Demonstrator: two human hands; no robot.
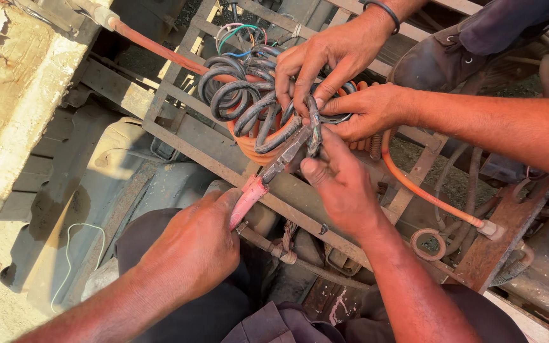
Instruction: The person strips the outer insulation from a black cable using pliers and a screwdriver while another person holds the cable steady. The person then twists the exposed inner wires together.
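Nearest to the camera, the left hand [195, 244] is closed around the pink rubber handle of a pair of worn metal pliers [268, 178]. The pliers point up and to the right, and their tip reaches a bundle of dark grey coiled cables [249, 101]. Just beside it, the right hand [341, 184] pinches one end of this dark coil between thumb and fingers, exactly where the pliers' tip meets it. Both hands are therefore clenched, one on the tool and one on the cable.

The grey coils lie on a rusty metal frame of flat bars [192, 136], and under them sits an orange ribbed coiled hose [249, 146]. A straight orange hose [157, 44] runs from the coil toward the upper left, and another orange hose [427, 194] bends down to the right and ends in a pale fitting.

Farther away, two hands of a second person work on the same bundle. One hand [325, 54], with a dark band on the wrist, presses its fingers down into the coils. The other hand [366, 111] grasps the coils from the right side. At the very top, thin coloured wires [243, 32] appear behind the bundle.
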